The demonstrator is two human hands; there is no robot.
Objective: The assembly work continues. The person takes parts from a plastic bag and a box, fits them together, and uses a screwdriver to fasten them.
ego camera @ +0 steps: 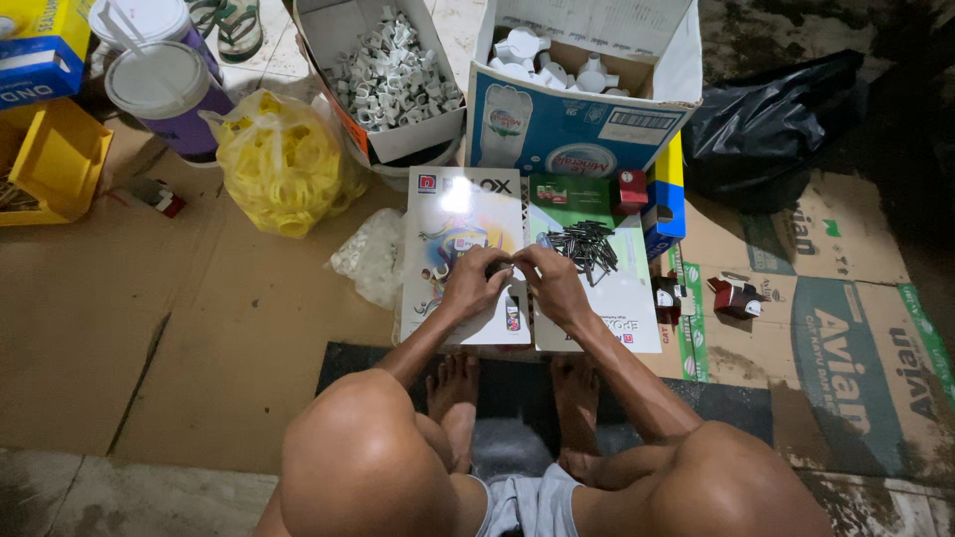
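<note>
**Both hands pinched on a small part over the work boards**

The left hand (pixel 474 281) and right hand (pixel 553 281) meet fingertip to fingertip above two glossy printed boards (pixel 468 209) laid side by side on the floor. Fingers of both hands are closed to a pinch around a small dark part (pixel 500 267) held between them; the part is largely covered by the fingers and its kind cannot be told.

Just right of the hands, on the right board, lies a loose pile of dark screws (pixel 585 245), close to the right hand but not touching it. A small red box (pixel 632 189) sits at the far edge of that board.

Far of the boards stand two open cartons: the left carton (pixel 393 144) is full of small white plastic clips (pixel 393 70); the right carton (pixel 577 129) holds larger white plastic fittings (pixel 547 60). A yellow bag of yellow rings (pixel 284 164) sits left of the cartons, with a clear plastic bag (pixel 373 257) nearer, beside the left board.

At far left are two lidded purple cups (pixel 164 85) and a yellow tray (pixel 55 159). A black plastic bag (pixel 766 129) lies at far right. Small red-and-white cartons (pixel 734 296) lie on flattened cardboard (pixel 199 318) right of the boards. The person's knees and bare feet (pixel 456 393) occupy the near edge.
</note>
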